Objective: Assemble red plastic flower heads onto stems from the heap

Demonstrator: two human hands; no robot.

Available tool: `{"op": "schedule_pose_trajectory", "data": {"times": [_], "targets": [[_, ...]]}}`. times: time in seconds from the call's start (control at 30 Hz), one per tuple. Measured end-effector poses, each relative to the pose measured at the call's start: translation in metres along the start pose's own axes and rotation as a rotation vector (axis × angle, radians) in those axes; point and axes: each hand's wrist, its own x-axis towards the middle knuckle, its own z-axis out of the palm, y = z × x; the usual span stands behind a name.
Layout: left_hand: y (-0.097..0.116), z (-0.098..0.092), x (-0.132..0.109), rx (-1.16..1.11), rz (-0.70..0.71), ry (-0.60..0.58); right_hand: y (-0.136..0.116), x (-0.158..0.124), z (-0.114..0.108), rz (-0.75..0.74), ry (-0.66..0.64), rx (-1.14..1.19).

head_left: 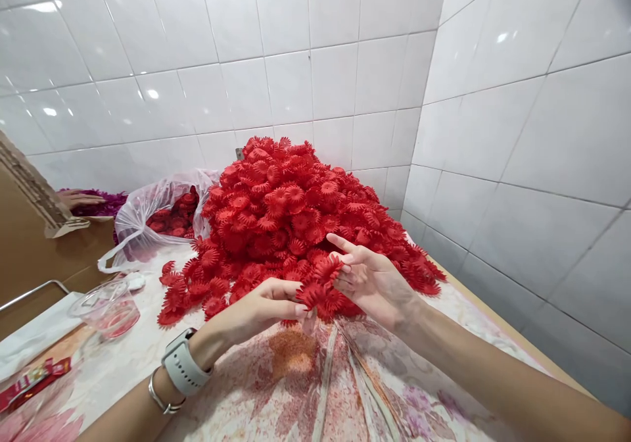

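Observation:
A big heap of red plastic flower pieces (290, 212) rises against the tiled wall on a flowered tablecloth (305, 389). My left hand (269, 304), with a white watch and a bangle at the wrist, pinches a red flower piece (309, 295) at the heap's front edge. My right hand (372, 277) is palm up just to the right, with its index finger stretched out, and its fingertips hold another red flower piece (328, 269). The two pieces nearly touch between my hands.
A clear plastic bag (148, 221) of more red pieces lies left of the heap. A clear plastic cup (108, 307) stands at the left. Another person's hand (76, 198) rests on purple pieces beyond a cardboard flap (34, 189). The tiled wall closes the right side.

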Motion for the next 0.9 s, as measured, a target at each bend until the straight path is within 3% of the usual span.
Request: {"op": "schedule_pose_trajectory", "data": {"times": [0.1, 0.13, 0.2, 0.27, 0.43, 0.53, 0.6, 0.7, 0.8, 0.9], "targets": [[0.011, -0.006, -0.011, 0.062, -0.096, -0.123, -0.025, -0.003, 0.0, -0.045, 0.043, 0.028], [0.013, -0.007, -0.015, 0.104, -0.149, -0.162, -0.036, -0.005, -0.001, -0.122, 0.089, 0.049], [0.016, -0.007, -0.022, 0.217, -0.231, -0.152, -0.053, -0.012, -0.004, -0.275, 0.124, 0.0], [0.016, -0.003, -0.024, 0.346, -0.262, -0.08, -0.061, -0.019, -0.008, -0.328, 0.11, -0.129], [0.015, 0.014, -0.017, 0.738, -0.222, -0.015, -0.038, -0.024, -0.008, -0.194, 0.004, -0.383], [0.017, 0.017, -0.013, 0.856, -0.197, 0.0, -0.025, -0.018, -0.003, -0.107, -0.109, -0.483], [0.02, 0.016, -0.009, 0.761, -0.157, 0.102, -0.021, -0.014, 0.0, -0.135, -0.202, -0.622], [0.021, 0.014, 0.0, 0.344, -0.091, 0.261, -0.015, -0.008, 0.005, -0.339, -0.287, -1.016], [0.015, 0.016, 0.012, -0.023, -0.025, 0.263, -0.005, -0.003, 0.006, -0.497, -0.371, -1.33], [0.005, 0.017, 0.021, -0.116, 0.029, 0.3, 0.006, 0.002, 0.001, -0.523, -0.406, -1.37]]}}
